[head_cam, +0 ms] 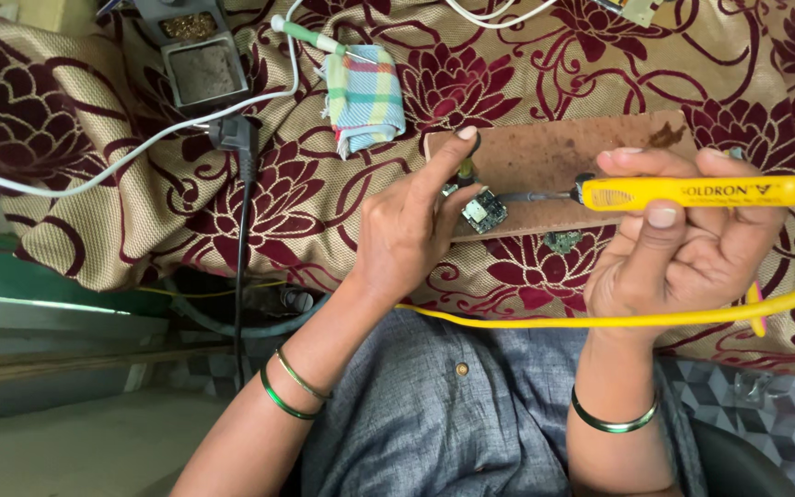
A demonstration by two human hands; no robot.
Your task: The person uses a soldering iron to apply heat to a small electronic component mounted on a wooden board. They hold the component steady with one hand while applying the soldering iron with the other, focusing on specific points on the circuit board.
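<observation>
My right hand (683, 248) grips a yellow soldering iron (710, 193) held level, its dark tip pointing left at a small green circuit board (484, 211). The board lies on a brown wooden board (563, 152) on the cloth-covered table. My left hand (407, 225) rests beside the small board, its fingers pinching the board's left edge and the index finger stretched up over the wooden board. A yellow cord (600, 319) runs from the iron across my lap.
A second small circuit piece (562, 241) lies on the floral cloth (140, 212). A folded checked rag (365, 97), a green-handled tool (310, 37), a grey stand with sponge (197, 64), and white (94, 170) and black (243, 230) cables lie to the left.
</observation>
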